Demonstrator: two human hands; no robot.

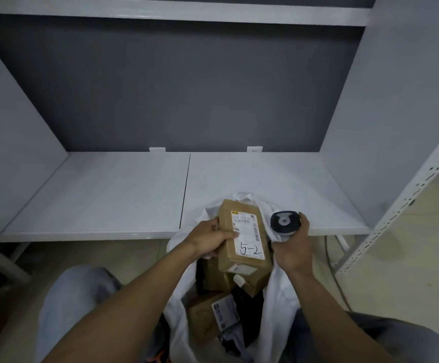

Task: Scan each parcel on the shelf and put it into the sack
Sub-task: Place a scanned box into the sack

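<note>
My left hand (209, 238) grips a brown cardboard parcel (244, 233) by its left edge, thumb on the white label marked "5-2". The parcel hangs over the open mouth of the white sack (278, 297), which stands on the floor in front of the shelf (108, 195). My right hand (293, 248) holds a black and grey handheld scanner (283, 221) just to the right of the parcel, head facing up. Several brown and dark parcels (213, 314) lie inside the sack.
The white shelf board shows no parcels on it; a grey back wall stands behind. A perforated white upright (401, 205) rises at right. My knees in grey trousers (79, 305) flank the sack. A cable (336, 281) trails on the floor at right.
</note>
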